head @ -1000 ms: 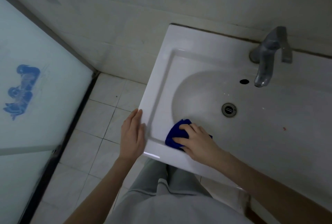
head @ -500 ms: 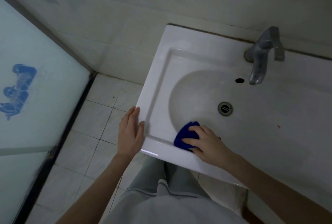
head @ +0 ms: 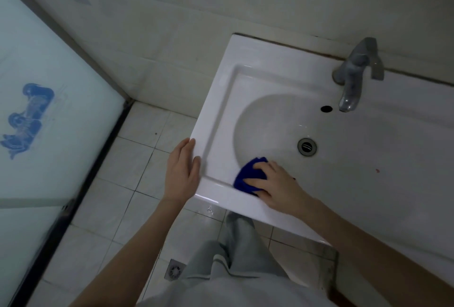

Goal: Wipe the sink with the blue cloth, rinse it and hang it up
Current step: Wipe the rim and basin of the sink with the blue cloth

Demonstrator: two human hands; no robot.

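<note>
- At the near-left curve of the basin, the right hand [head: 275,183] has its fingers curled over the bunched blue cloth [head: 248,176], pressing it down just inside the front rim of the sink [head: 221,115].
- Left hand [head: 183,169] lies flat on the rim's left edge, fingers straight, gripping nothing. It looks like a brace.
- Wiping looks under way, judging by that contact. How much of the bowl is done, no telling.
- Rinse not started, I'd say: no water shows at the faucet [head: 353,78], and the drain [head: 306,146] sits well apart from the cloth.
- Hanging up is left too, with no hook or rail in sight.
- Much of the cloth hides beneath the palm, the sink's right end runs out of frame, and dim light blurs any wet sheen.
</note>
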